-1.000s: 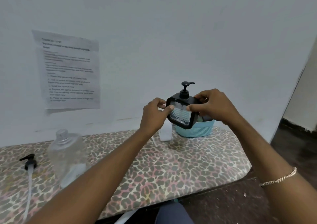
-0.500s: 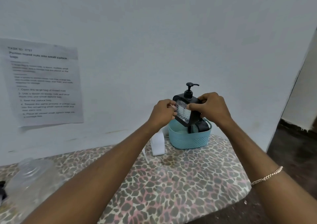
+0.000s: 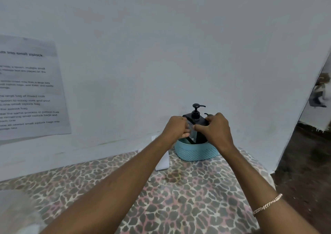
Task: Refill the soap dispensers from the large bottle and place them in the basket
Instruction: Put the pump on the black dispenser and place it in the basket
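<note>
A square black soap dispenser [image 3: 196, 120] with a clear panel and a black pump stands partly inside the light-blue woven basket [image 3: 195, 153] at the far end of the table. My left hand [image 3: 176, 129] grips its left side and my right hand [image 3: 214, 128] grips its right side. A second pump tip [image 3: 206, 114] shows just behind my right hand, its bottle hidden. The large clear bottle [image 3: 16, 210] is a blur at the bottom left corner.
The table carries a leopard-print cloth [image 3: 179, 194]. A small white container [image 3: 163, 162] stands left of the basket, half hidden by my left forearm. A printed sheet [image 3: 26, 90] hangs on the white wall. Dark floor lies to the right.
Both hands carried the dispenser away from me and down into the basket. The view shifted right, so the large bottle slid almost out of frame.
</note>
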The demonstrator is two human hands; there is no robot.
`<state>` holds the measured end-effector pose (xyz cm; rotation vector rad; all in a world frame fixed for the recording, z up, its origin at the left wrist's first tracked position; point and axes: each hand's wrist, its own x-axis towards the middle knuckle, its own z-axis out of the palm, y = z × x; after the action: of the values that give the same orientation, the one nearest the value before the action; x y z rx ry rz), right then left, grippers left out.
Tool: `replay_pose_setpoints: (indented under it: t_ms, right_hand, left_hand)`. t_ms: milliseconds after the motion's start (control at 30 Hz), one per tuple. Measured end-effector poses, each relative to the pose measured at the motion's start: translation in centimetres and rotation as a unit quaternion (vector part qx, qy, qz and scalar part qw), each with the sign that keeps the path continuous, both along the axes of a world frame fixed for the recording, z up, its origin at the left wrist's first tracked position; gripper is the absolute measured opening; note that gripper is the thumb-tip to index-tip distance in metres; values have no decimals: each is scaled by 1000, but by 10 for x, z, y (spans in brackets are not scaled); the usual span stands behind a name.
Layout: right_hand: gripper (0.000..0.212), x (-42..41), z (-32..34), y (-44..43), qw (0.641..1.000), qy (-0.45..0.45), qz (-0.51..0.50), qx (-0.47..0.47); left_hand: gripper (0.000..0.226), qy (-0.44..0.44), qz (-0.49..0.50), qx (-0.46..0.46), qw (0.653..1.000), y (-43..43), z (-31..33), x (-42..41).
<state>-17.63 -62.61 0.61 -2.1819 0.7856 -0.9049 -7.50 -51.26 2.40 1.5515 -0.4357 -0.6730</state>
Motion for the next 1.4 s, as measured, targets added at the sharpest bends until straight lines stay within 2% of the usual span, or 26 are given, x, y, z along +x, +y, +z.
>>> replay_pose_setpoints:
  t_ms: [67, 167, 300, 367, 600, 767, 1000, 1200, 1400]
  right_hand:
    - [47, 2, -11, 0, 1000, 2, -3, -14]
    - [36, 6, -28, -2, 999, 11, -16, -30]
    - [25, 7, -44, -3, 998, 14, -26, -55]
    - [27, 7, -50, -3, 998, 19, -26, -63]
    - [38, 9, -55, 5, 993, 65, -49, -86]
    - [35, 11, -57, 11, 989, 86, -73, -91]
    - [31, 13, -58, 10, 990, 88, -71, -80]
    - [29, 14, -58, 10, 987, 110, -69, -92]
    - [32, 15, -56, 11, 983, 135, -71, -99]
  left_hand:
    - [10, 3, -1, 8, 1000, -6, -9, 5]
    - [1, -23, -9, 28, 999, -15, -18, 12]
    - [8, -41, -26, 64, 997, -23, -26, 15]
    - [21, -45, -20, 79, 996, -27, -31, 17]
    - [43, -73, -30, 103, 992, -32, -35, 22]
    - [28, -126, -54, 147, 980, -32, -34, 21]
    - [49, -119, -59, 157, 979, -36, -40, 26]
    - [37, -129, -68, 173, 974, -36, -38, 25]
    - [38, -146, -94, 211, 962, -34, -32, 21]
